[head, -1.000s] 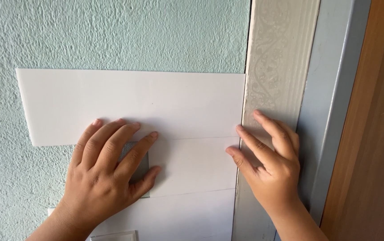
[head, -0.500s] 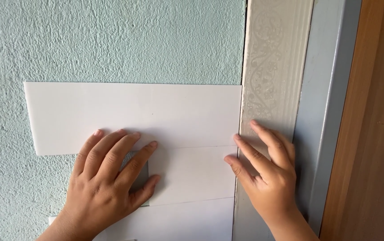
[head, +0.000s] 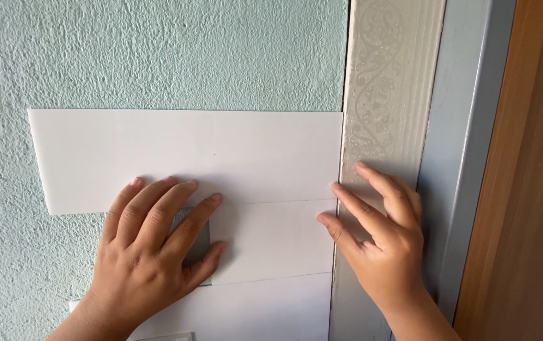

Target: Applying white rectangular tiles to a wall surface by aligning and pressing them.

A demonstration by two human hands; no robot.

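Left hand (head: pixel 151 249) and right hand (head: pixel 382 237), both flat with fingers spread and holding nothing, press the white rectangular panel (head: pixel 186 155) against the pale green wall (head: pixel 157 50); patterned trim (head: pixel 388 95) at right.

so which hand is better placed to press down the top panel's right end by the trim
Right, probably. The right hand already rests at the top white panel's right end against the patterned trim; the left hand lies flat further left.

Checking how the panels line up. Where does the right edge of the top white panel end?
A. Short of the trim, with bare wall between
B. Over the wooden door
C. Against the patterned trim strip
C: the top white panel runs right up to the patterned trim strip, with no bare wall between.
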